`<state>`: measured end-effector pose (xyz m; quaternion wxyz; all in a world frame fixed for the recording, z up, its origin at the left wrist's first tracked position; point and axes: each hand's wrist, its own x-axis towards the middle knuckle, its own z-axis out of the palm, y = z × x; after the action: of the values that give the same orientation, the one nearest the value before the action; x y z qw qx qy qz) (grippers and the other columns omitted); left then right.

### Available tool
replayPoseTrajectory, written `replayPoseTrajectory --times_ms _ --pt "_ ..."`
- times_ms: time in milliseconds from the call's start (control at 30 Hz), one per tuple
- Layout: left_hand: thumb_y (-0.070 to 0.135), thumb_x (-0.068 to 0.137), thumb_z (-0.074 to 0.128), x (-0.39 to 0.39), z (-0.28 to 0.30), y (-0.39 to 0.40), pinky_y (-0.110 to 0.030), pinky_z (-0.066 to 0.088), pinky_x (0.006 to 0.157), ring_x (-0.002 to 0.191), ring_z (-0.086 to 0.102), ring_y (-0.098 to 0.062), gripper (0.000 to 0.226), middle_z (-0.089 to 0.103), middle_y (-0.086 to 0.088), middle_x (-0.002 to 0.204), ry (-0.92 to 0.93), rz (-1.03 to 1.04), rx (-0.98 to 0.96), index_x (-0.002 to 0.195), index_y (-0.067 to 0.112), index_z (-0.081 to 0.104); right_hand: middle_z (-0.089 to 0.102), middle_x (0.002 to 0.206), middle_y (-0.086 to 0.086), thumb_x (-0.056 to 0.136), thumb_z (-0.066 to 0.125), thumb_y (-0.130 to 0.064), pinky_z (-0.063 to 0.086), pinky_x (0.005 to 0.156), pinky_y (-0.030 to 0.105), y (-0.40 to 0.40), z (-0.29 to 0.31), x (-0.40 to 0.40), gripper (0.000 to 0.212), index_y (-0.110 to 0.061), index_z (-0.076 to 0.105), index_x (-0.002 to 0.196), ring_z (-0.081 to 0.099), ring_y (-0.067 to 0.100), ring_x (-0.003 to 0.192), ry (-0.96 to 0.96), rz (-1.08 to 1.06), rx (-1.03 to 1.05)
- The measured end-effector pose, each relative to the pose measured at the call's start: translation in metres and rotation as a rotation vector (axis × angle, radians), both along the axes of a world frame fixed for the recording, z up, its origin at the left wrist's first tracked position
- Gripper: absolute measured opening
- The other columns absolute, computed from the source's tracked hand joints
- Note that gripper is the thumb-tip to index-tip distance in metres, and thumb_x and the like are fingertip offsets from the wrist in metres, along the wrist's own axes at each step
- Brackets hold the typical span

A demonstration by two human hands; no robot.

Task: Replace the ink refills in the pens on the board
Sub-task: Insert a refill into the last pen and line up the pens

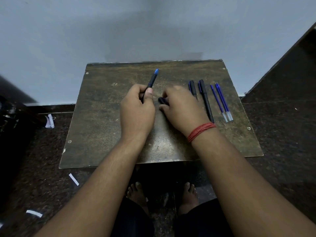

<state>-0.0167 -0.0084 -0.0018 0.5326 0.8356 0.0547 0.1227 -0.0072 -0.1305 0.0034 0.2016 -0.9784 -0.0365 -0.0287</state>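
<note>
Left fingers (149, 93) clamp pen (152, 79); right fingers (165, 109) curl over dark cap (162, 100).

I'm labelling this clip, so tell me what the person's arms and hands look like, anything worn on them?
Both forearms are bare, with no sleeves in view. The right wrist carries a red thread bracelet wound in several loops. The left hand and right hand show no gloves or watch; no rings are visible.

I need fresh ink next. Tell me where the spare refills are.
In the head view the refills lie side by side on the board's right part, just right of the two black pens, beyond the right hand.
</note>
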Motion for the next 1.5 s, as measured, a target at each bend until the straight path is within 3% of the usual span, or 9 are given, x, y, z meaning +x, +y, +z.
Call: replayPoseTrajectory --times_ms 100,200,300,433,600,933,1133,1400,1500 --pt "0.025 0.1 0.055 -0.001 0.001 -0.001 -0.007 0.037 0.057 0.065 0.054 0.004 0.015 0.062 0.011 0.074 0.008 -0.002 -0.016 0.086 0.027 0.061 0.059 0.115 0.007 0.095 0.063 -0.024 0.045 0.092 0.035 0.005 -0.002 -0.001 0.022 -0.013 0.062 0.114 0.057 0.027 0.112 -0.002 0.015 -0.032" --pt "0.025 0.1 0.055 -0.003 0.003 -0.002 -0.007 0.038 0.058 0.066 0.053 0.005 0.014 0.064 0.01 0.076 0.016 -0.017 -0.018 0.087 0.027 0.062 0.059 0.116 0.008 0.096 0.06 -0.024 0.041 0.089 0.028 -0.001 0.003 0.002 0.026 -0.011 0.062 0.118 0.056 0.023 0.11 -0.025 -0.046 0.123" --pt "0.026 0.1 0.055 -0.004 0.004 -0.004 -0.007 0.036 0.056 0.064 0.052 0.005 0.015 0.062 0.011 0.074 0.024 -0.048 -0.024 0.086 0.029 0.061 0.064 0.107 0.004 0.095 0.059 -0.019 0.048 0.087 0.03 -0.014 0.01 0.007 0.021 -0.015 0.062 0.116 0.061 0.019 0.098 -0.134 -0.172 0.443" --pt "0.024 0.1 0.057 -0.007 0.004 -0.009 -0.009 0.038 0.057 0.064 0.053 0.006 0.015 0.061 0.011 0.072 0.023 -0.123 -0.008 0.086 0.03 0.061 0.065 0.089 0.008 0.096 0.055 -0.006 0.057 0.064 0.03 -0.029 0.012 0.012 0.013 -0.014 0.056 0.106 0.068 0.015 0.073 -0.232 -0.325 1.101" --pt "0.025 0.099 0.058 -0.011 0.004 -0.012 -0.008 0.038 0.057 0.064 0.054 0.005 0.016 0.063 0.01 0.072 0.025 -0.192 0.04 0.086 0.033 0.061 0.066 0.09 0.01 0.099 0.055 -0.002 0.056 0.066 0.026 -0.033 0.014 0.015 0.015 -0.001 0.055 0.114 0.071 0.017 0.079 -0.254 -0.369 1.423" --pt "0.025 0.099 0.059 -0.011 0.004 -0.013 -0.012 0.043 0.059 0.072 0.062 -0.003 0.011 0.066 0.01 0.074 0.017 -0.214 0.054 0.09 0.031 0.065 0.069 0.089 0.006 0.096 0.058 -0.001 0.057 0.072 0.029 -0.034 0.013 0.01 0.015 -0.006 0.061 0.11 0.073 0.019 0.083 -0.168 -0.263 1.317" --pt "0.022 0.098 0.059 -0.009 0.001 -0.01 -0.015 0.041 0.059 0.068 0.059 -0.003 0.014 0.064 0.011 0.071 -0.005 -0.206 0.031 0.088 0.031 0.064 0.057 0.081 0.009 0.094 0.058 0.004 0.059 0.069 0.031 -0.02 0.012 0.006 0.022 -0.007 0.056 0.112 0.069 0.021 0.08 -0.078 -0.114 1.189" --pt "0.016 0.097 0.059 -0.008 -0.003 -0.005 -0.012 0.038 0.056 0.062 0.054 0.004 0.018 0.059 0.016 0.065 -0.018 -0.152 0.016 0.085 0.029 0.065 0.059 0.085 0.01 0.095 0.057 -0.001 0.058 0.066 0.026 0.001 0.008 0.002 0.016 -0.013 0.054 0.104 0.066 0.018 0.077 -0.126 -0.164 1.14" --pt "0.016 0.097 0.059 -0.008 -0.002 -0.006 -0.011 0.038 0.058 0.065 0.057 0.006 0.017 0.061 0.018 0.067 -0.024 -0.133 0.029 0.085 0.027 0.064 0.062 0.089 0.017 0.095 0.061 -0.009 0.06 0.073 0.035 0.007 0.007 -0.001 0.023 -0.018 0.052 0.114 0.067 0.025 0.082 -0.131 -0.157 1.031"
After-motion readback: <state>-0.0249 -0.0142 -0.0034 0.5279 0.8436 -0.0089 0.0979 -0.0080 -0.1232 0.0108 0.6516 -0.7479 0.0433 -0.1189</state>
